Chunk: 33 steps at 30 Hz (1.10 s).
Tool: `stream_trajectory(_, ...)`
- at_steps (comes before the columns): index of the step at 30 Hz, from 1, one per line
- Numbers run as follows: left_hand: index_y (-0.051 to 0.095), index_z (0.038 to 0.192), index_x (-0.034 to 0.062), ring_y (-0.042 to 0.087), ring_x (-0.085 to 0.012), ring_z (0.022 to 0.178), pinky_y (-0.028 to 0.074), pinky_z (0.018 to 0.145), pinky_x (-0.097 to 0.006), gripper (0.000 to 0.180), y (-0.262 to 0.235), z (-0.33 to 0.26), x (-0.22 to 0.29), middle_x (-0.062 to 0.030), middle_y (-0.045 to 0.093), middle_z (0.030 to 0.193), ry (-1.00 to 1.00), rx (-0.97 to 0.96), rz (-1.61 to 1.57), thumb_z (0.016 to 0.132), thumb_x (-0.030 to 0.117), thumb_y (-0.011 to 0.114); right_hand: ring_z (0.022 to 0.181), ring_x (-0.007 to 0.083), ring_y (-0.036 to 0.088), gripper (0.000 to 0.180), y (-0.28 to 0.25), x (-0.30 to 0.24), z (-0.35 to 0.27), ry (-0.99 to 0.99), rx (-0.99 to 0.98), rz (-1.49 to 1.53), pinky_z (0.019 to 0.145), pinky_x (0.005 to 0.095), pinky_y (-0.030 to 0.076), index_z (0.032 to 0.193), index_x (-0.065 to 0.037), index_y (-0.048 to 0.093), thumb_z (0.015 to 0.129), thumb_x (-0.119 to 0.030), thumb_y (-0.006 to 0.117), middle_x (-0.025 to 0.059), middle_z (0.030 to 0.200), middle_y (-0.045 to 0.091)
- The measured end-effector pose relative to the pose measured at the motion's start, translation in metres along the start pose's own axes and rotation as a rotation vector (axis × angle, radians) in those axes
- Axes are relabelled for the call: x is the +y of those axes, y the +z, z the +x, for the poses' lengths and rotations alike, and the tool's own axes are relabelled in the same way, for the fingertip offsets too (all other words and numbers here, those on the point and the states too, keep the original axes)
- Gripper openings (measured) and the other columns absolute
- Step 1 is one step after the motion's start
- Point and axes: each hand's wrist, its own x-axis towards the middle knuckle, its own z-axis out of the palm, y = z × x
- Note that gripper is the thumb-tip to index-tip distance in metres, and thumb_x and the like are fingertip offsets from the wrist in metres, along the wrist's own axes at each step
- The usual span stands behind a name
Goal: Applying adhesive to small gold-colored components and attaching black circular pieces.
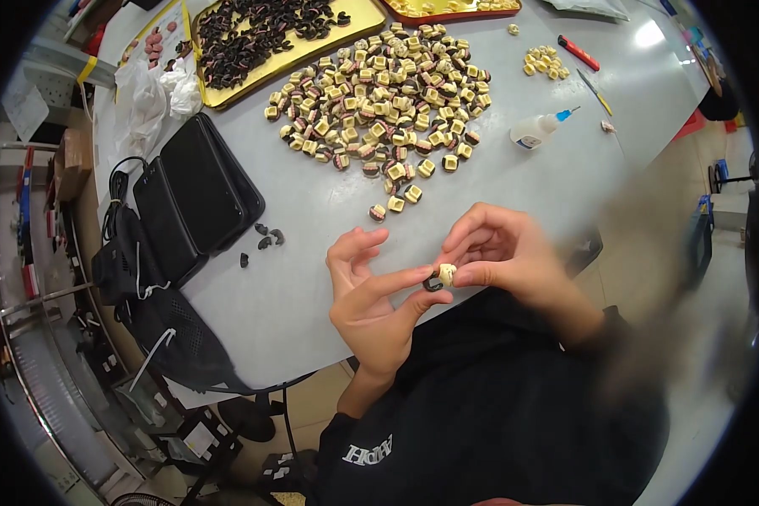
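Observation:
Close to the table's near edge, my left hand pinches a small black curved piece between thumb and forefinger. Against it, my right hand grips a small cream-coloured piece with thumb and fingertips. The two pieces touch, or nearly so; the fingers partly cover them. Beyond my hands spreads a big heap of small cream, pink and black pieces, with a few lying loose at its near side. Several loose black curved pieces lie left of my hands.
A yellow tray of black pieces stands far left, beside crumpled white plastic. A black folding case lies at left. Rightward are a needle-tipped glue bottle, a red-handled cutter, a thin pointed tool and cream pieces.

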Motion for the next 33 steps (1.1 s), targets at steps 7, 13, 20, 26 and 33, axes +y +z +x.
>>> stream_trajectory(7, 0.072, 0.082, 0.0176, 0.039, -0.0263, 0.112, 0.034, 0.092, -0.041, 0.030, 0.000, 0.000, -0.002, -0.0047, 0.051, 0.112, 0.031, -0.027, 0.027, 0.054, 0.017, 0.084, 0.082, 0.0143, 0.063, 0.035, -0.004, -0.004, 0.008, 0.128, -0.116, 0.076, 0.074, 0.0256, 0.050, 0.099, 0.001, 0.054, 0.069, 0.000, 0.073, 0.0103, 0.089, 0.065)
stream_trajectory(13, 0.072, 0.082, 0.0184, 0.037, -0.0284, 0.114, 0.032, 0.095, -0.043, 0.031, 0.002, 0.003, -0.006, -0.0046, 0.054, 0.109, 0.090, -0.031, 0.132, 0.053, 0.017, 0.084, 0.082, 0.0136, 0.062, 0.041, -0.011, 0.000, 0.016, 0.175, -0.206, 0.096, 0.072, 0.0253, 0.050, 0.102, 0.002, 0.054, 0.068, -0.007, 0.076, 0.0083, 0.089, 0.064)
stream_trajectory(20, 0.071, 0.080, 0.0141, 0.036, -0.0298, 0.120, 0.029, 0.099, -0.045, 0.033, 0.001, 0.005, -0.005, -0.0067, 0.051, 0.115, 0.102, -0.102, 0.236, 0.050, 0.016, 0.085, 0.082, 0.0159, 0.061, 0.045, -0.010, 0.012, 0.022, 0.240, -0.247, 0.273, 0.070, 0.0243, 0.049, 0.105, 0.003, 0.055, 0.069, -0.012, 0.077, 0.0098, 0.093, 0.062)
stream_trajectory(26, 0.070, 0.091, 0.0130, 0.036, -0.0309, 0.116, 0.031, 0.097, -0.046, 0.035, 0.005, 0.006, -0.006, -0.0076, 0.051, 0.114, 0.059, 0.026, 0.121, 0.059, 0.022, 0.082, 0.079, 0.0182, 0.060, 0.044, -0.009, 0.016, 0.026, 0.134, -0.188, 0.344, 0.069, 0.0253, 0.048, 0.107, 0.005, 0.055, 0.073, -0.017, 0.074, 0.0123, 0.094, 0.060)
stream_trajectory(33, 0.068, 0.091, 0.0090, 0.036, -0.0309, 0.116, 0.031, 0.098, -0.046, 0.027, 0.004, 0.005, -0.011, -0.0093, 0.050, 0.114, 0.003, 0.067, -0.001, 0.068, 0.020, 0.078, 0.069, 0.0187, 0.056, 0.037, -0.007, 0.016, 0.028, 0.099, -0.074, 0.453, 0.064, 0.0275, 0.046, 0.101, 0.004, 0.057, 0.079, -0.023, 0.069, 0.0130, 0.085, 0.060)
